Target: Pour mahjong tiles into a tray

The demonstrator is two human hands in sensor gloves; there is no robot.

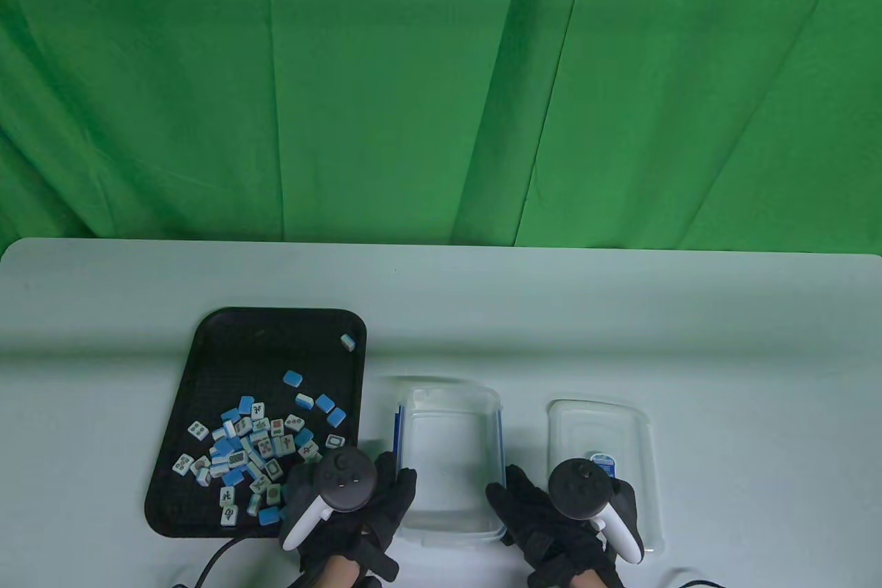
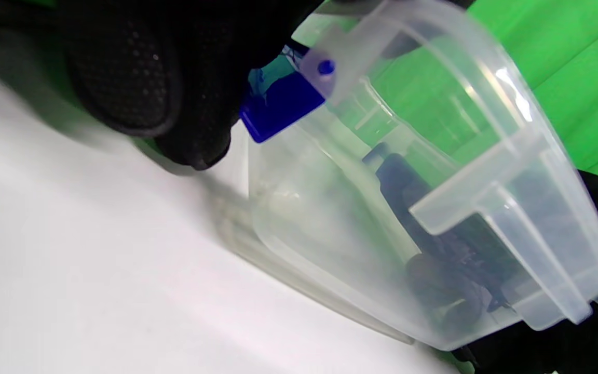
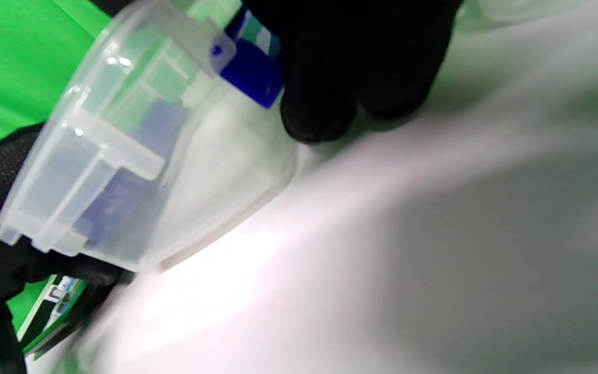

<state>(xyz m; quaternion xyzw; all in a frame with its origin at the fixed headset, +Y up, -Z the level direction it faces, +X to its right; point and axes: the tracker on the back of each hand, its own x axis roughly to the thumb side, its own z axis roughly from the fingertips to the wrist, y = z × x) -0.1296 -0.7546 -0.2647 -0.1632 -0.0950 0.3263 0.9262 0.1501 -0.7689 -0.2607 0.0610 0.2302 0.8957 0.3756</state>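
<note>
A black tray [image 1: 227,340] lies on the table at the left, with several blue-and-white mahjong tiles [image 1: 251,447] heaped in its near half. A clear plastic box [image 1: 448,422] with blue clips stands empty between my hands. My left hand [image 1: 386,488] grips its left side and my right hand [image 1: 510,498] grips its right side. In the left wrist view the box [image 2: 434,182] looks empty, my fingers [image 2: 138,78] at its blue clip [image 2: 283,104]. The right wrist view shows the box [image 3: 138,156] held by my fingers [image 3: 345,67].
The box's clear lid [image 1: 606,429] lies flat on the white table [image 1: 689,326] to the right of my right hand. A black cable [image 1: 213,557] runs by the tray's near edge. A green cloth [image 1: 441,78] hangs behind the table.
</note>
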